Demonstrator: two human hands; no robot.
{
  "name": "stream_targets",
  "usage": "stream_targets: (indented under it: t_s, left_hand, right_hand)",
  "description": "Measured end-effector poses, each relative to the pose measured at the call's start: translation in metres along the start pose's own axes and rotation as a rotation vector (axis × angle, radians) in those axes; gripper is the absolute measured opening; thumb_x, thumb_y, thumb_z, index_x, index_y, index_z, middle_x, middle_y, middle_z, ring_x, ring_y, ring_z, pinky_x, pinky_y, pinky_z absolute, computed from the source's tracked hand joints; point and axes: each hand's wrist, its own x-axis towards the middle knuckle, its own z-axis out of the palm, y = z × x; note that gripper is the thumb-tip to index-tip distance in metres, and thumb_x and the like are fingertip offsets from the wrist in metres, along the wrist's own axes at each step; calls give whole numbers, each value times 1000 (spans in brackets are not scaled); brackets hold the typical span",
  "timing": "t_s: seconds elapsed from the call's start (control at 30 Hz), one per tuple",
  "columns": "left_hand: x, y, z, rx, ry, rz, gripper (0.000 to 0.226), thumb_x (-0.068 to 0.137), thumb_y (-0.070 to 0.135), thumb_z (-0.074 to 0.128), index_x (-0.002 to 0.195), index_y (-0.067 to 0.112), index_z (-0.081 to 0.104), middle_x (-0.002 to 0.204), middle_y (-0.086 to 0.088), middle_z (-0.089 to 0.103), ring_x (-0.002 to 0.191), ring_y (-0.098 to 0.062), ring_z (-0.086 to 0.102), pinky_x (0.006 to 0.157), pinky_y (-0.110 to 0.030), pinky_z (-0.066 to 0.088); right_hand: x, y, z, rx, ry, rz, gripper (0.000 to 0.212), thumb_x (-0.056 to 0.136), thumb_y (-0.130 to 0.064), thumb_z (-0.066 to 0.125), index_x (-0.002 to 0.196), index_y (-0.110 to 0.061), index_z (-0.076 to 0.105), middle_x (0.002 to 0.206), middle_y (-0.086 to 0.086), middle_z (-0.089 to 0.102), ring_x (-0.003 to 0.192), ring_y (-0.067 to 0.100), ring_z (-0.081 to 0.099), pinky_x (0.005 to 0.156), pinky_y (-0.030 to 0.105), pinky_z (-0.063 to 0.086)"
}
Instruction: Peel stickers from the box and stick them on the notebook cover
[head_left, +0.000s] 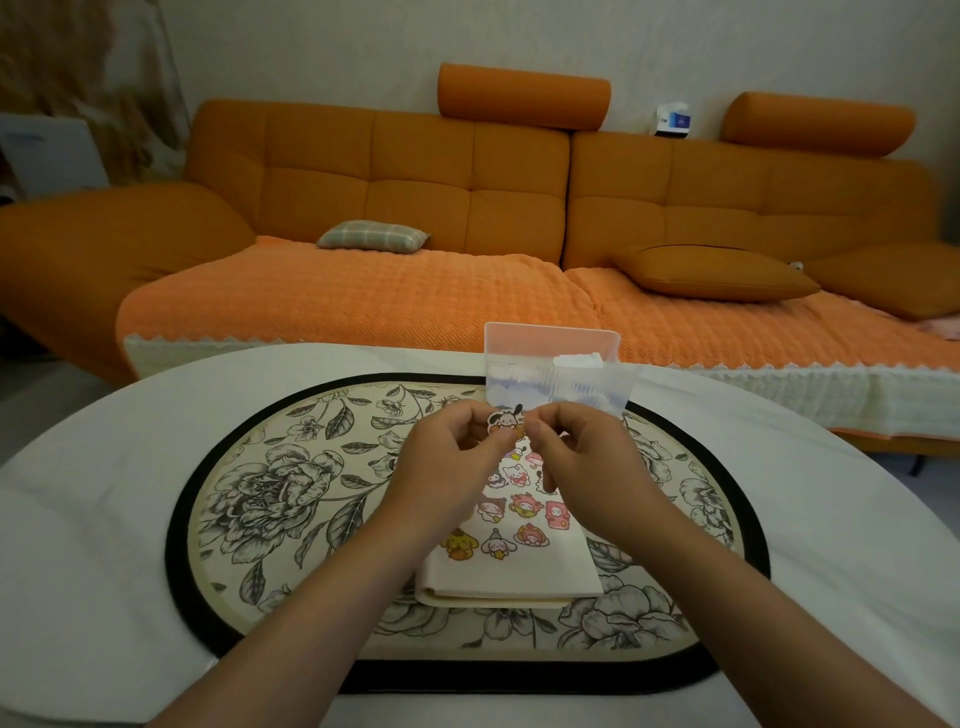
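A small cartoon sticker (505, 419) is held up between both hands above the notebook. My left hand (451, 457) pinches its left side and my right hand (582, 457) pinches its right side, fingers curled. Below them lies the cream notebook (511, 571) on the floral mat, its cover carrying several cartoon stickers. The clear plastic sticker box (558, 371) stands open just behind my hands, its lid raised.
An oval floral mat (270, 493) with a black border lies on the white-covered table (93, 519). Beyond the table stands an orange sofa (363, 301) with cushions.
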Motion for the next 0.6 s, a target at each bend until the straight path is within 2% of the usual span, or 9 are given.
stream_targets:
  t_s: [0.07,0.13,0.27,0.33,0.4,0.47,0.6]
  left_hand:
    - [-1,-2,-1,11,7,24,4,90,23,71,89,27,70,77,-5,69,64,-8,61,53,-19,52]
    - [-2,-3,0,30,20,49,1,89,24,73,88,25,73,68,6,66,60,-5,58,55,-20,49]
    - [-4,-3,4,24,51,53,5,88,28,72,83,28,73,60,14,62,58,-5,55,56,-26,48]
    - [-5,-1,5,4,78,38,10,88,28,72,78,30,70,59,10,61,56,-7,54,55,-35,48]
    - [-5,2,4,-60,98,-1,13,89,24,73,78,31,69,67,-2,67,60,-11,58,56,-38,54]
    - [-4,4,2,-102,97,-32,14,89,20,73,80,30,70,74,-6,70,60,-11,61,57,-34,55]
    - [-4,5,0,-131,73,-54,11,89,18,72,83,27,70,68,6,68,60,-4,61,56,-20,53]
  right_hand:
    - [0,1,0,-32,-1,-12,20,102,-26,54,88,-19,68,57,-7,56,48,9,52,42,21,41]
    - [0,3,2,-66,9,-32,21,101,-24,54,85,-20,67,58,-9,56,49,15,52,44,26,43]
    - [0,3,5,-141,45,-64,20,99,-21,54,83,-21,67,59,-12,55,47,5,46,44,17,35]
    - [1,2,4,-95,43,-56,21,99,-23,56,82,-23,68,57,-11,56,46,4,45,45,21,38]
    - [2,-1,0,65,2,8,24,100,-27,57,80,-22,69,54,-4,57,44,9,46,44,27,40]
    - [2,-4,-4,206,-42,80,24,99,-28,59,79,-19,70,53,6,57,42,12,45,43,26,39]
    - [1,-3,-5,248,-71,117,24,99,-28,59,85,-12,71,54,8,59,47,19,47,45,27,41]
